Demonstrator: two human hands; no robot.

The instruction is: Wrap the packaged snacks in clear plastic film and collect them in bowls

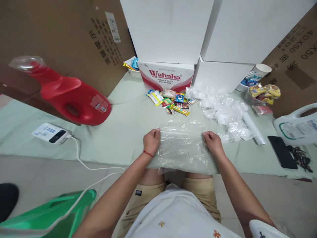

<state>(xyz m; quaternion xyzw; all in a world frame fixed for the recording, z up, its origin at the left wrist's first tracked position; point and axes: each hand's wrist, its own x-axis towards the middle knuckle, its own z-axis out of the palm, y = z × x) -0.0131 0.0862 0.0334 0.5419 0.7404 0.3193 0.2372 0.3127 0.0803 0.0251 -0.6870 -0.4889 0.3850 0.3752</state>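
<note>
A clear plastic bag (183, 148) is stretched flat between my two hands, its lower end hanging over the table's front edge. My left hand (151, 141) pinches it at the upper left, and my right hand (213, 142) pinches the upper right side. Just beyond the bag lies a pile of wrapped snacks (170, 100) in several colours. Right of the pile spreads a heap of crumpled clear plastic bags (220, 109), with a whitish roll (254, 129) beside it.
A red jug (74, 99) and a white device with a cable (51, 133) are on the left. At the back stands a Wahaha carton (165, 76). A black phone (282, 152), keys (300, 157), a white jug (297, 125) and a snack tub (262, 94) sit right. A green bin (84, 196) is below.
</note>
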